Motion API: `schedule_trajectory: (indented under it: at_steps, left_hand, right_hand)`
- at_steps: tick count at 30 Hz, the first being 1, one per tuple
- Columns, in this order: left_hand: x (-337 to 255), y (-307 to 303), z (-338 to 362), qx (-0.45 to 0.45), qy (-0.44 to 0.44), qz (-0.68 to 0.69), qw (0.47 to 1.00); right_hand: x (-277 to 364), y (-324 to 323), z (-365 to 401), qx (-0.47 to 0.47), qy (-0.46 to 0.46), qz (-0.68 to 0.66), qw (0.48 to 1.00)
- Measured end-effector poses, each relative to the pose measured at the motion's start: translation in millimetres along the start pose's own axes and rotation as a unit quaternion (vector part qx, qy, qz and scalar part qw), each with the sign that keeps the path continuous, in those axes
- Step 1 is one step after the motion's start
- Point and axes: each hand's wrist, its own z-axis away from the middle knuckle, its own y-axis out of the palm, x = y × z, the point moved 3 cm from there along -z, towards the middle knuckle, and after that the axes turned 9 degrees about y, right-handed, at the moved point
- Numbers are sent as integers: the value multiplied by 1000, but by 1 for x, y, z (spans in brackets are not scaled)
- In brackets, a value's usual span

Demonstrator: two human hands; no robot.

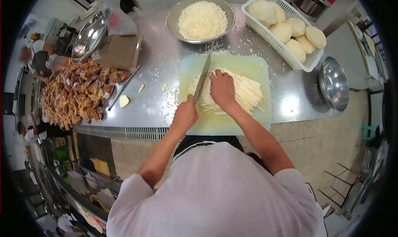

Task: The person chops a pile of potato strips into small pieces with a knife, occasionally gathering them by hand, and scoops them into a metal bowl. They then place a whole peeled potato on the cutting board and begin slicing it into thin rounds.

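metal table (pixel 153 42), beige floor (pixel 311 145), green stool (pixel 367 128)

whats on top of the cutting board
On the cutting board lie pale strips, under the right hand, with finer bits beside the knife in the left hand. The strips beneath the palm and the board under the pile are covered.

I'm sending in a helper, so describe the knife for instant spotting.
Find the pale board on the metal table. Over it, the left hand grips the knife, alongside the strips under the right hand. Its long grey blade sets it apart from those pale strips.
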Motion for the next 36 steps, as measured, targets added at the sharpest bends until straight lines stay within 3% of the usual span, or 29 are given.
schedule_trajectory:
  at_steps: [2, 5, 7, 10, 13, 18, 21, 25, 29, 33, 36]
  left_hand:
    - [5, 1, -12, -43, 62, 0, 997]
    - [-10, -22, 8, -53, 35, 4, 998]
    - [-8, -21, 17, -45, -8, -7, 999]
    - [9, 3, 3, -66, 14, 25, 997]
    - [-3, -17, 15, -34, -5, 40, 999]
    - [-9, 12, 16, -46, -41, 62, 996]
    - [-13, 6, 5, -61, 21, 80, 995]
    - [-44, -25, 50, -4, -85, 99, 991]
    - [-18, 43, 5, -57, -26, 66, 996]
    - [-39, -3, 31, -41, -63, 88, 993]
    - [-51, 4, 47, -45, -85, 110, 989]
  right_hand:
    - [1, -2, 2, -9, -10, -2, 1000]
    - [-6, -7, 3, 32, -9, -68, 997]
    - [-3, -21, 10, -95, -92, -36, 991]
    - [1, -26, 19, -83, -134, -94, 983]
    - [-3, -11, 29, -12, -144, -90, 985]
    - [-2, -9, 28, -11, -160, -46, 986]
    - [-1, -10, 25, -19, -171, -35, 984]
    - [-3, -6, 27, -24, -164, -51, 985]
    - [-3, 0, 30, 3, -158, -37, 987]
    - [-4, -4, 31, 27, -152, -41, 987]
    - [-5, -2, 29, 20, -147, -47, 988]
